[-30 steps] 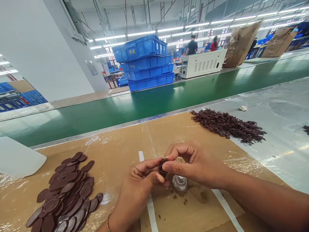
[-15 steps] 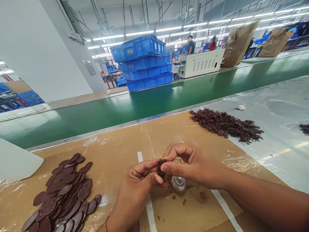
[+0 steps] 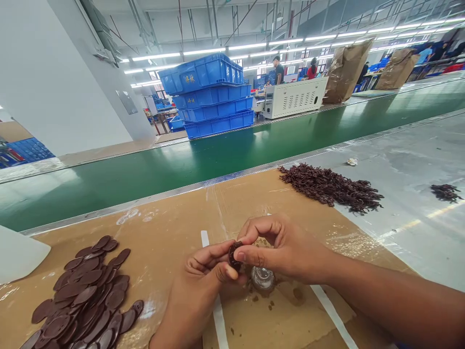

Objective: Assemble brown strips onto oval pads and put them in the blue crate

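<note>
My left hand (image 3: 198, 291) and my right hand (image 3: 283, 249) pinch a small dark brown piece (image 3: 234, 255) between their fingertips, above a cardboard sheet (image 3: 163, 218). The piece is partly hidden by my fingers, so its exact form is unclear. Just below my right hand stands a small round glass container (image 3: 262, 279), with brown crumbs scattered around it. A heap of flat, oval dark brown discs (image 3: 85, 295) lies to the left of my left hand. A tangled pile of thin dark brown pieces (image 3: 329, 189) lies beyond my right hand.
A smaller dark pile (image 3: 445, 192) lies on the grey bench top (image 3: 407, 145) at right. A white plastic sheet (image 3: 18, 254) sits at left. Beyond is a green conveyor belt (image 3: 145, 179), stacked blue crates (image 3: 207, 94), a white machine (image 3: 294, 98), and distant people (image 3: 278, 70).
The whole view has drifted slightly, so the scene sits further left in the frame. Both hands keep the same pinch on the small piece.
</note>
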### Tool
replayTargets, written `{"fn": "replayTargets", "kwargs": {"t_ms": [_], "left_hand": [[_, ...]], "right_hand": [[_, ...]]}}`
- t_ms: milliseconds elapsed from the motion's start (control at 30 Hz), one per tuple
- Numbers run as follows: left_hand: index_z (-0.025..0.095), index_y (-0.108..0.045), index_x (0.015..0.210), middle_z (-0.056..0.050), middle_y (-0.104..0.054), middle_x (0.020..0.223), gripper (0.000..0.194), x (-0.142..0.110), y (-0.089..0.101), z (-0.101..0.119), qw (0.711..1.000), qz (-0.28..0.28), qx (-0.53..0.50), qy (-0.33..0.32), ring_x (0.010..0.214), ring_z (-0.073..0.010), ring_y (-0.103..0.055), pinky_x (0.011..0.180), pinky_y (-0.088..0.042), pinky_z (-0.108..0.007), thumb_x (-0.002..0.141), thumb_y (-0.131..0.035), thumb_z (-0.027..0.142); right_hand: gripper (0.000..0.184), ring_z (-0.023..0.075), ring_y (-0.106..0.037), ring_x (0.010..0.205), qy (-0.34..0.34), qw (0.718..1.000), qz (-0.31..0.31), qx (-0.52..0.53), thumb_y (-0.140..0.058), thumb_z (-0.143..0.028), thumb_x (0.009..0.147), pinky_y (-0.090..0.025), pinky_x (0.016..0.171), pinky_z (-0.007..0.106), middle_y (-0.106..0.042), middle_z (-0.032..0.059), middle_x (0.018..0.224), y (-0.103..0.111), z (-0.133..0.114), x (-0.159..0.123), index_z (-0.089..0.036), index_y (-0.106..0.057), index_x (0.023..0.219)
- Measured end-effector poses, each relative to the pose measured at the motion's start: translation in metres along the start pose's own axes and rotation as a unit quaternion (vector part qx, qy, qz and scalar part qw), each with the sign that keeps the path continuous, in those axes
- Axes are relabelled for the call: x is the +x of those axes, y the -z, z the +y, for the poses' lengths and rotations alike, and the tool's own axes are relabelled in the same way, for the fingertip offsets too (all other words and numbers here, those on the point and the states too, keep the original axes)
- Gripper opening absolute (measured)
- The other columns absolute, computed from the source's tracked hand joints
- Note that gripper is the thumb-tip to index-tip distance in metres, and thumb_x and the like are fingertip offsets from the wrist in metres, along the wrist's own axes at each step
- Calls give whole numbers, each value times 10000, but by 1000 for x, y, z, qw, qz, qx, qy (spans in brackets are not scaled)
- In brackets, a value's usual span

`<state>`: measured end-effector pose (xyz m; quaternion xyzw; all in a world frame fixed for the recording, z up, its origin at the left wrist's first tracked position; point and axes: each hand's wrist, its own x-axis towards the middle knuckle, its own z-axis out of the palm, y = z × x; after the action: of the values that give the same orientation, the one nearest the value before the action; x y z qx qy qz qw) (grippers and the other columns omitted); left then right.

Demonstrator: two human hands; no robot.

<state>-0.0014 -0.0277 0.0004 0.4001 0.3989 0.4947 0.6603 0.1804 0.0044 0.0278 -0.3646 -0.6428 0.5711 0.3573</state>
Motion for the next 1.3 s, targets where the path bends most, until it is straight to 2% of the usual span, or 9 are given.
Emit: {"fn": "replayTargets", "kwargs": {"t_ms": [233,533,700,933,1133,1300], "left_hand": [[256,-805,851,4,-783,711,218,1,-2,0,1000,0,-11,4,578,-75,-691,612,-552,-116,646,-868,220],[259,-805,846,11,-783,709,204,0,-1,0,1000,-10,-19,-4,573,-66,-686,606,-545,-105,656,-860,207],[255,-804,842,11,-779,689,206,-1,-2,0,1000,-11,-20,-4,568,-68,-686,615,-549,-111,651,-864,203],[265,-803,835,15,-787,732,196,1,-1,-2,1000,-9,-19,-6,569,-76,-694,619,-558,-131,660,-857,193],[247,-804,851,1,-769,671,222,0,-2,0,1000,6,-5,-1,575,-99,-691,616,-566,-164,641,-869,218],[254,-806,825,3,-783,715,219,-2,-5,2,1000,14,-12,4,554,-88,-680,606,-561,-158,621,-880,221]], "right_hand": [[327,164,-642,693,-9,1000,-3,16,-788,-458,708,-472,660,310,-682,27,777,0,2,1,-162,-648,708],[296,163,-645,725,4,1000,3,9,-807,-427,701,-476,676,298,-690,25,794,0,2,1,-167,-664,704],[339,164,-643,671,-26,999,-1,33,-832,-445,657,-471,607,289,-676,20,776,0,1,0,-168,-642,696],[311,156,-626,727,-11,1000,7,8,-803,-437,692,-476,674,291,-689,26,790,0,2,1,-159,-663,706],[316,150,-622,723,-13,1000,4,5,-804,-443,690,-480,678,288,-687,26,792,0,1,1,-163,-660,712],[335,158,-647,702,-11,1000,-6,17,-799,-459,697,-495,663,295,-685,27,777,-1,0,0,-166,-636,692]]}}
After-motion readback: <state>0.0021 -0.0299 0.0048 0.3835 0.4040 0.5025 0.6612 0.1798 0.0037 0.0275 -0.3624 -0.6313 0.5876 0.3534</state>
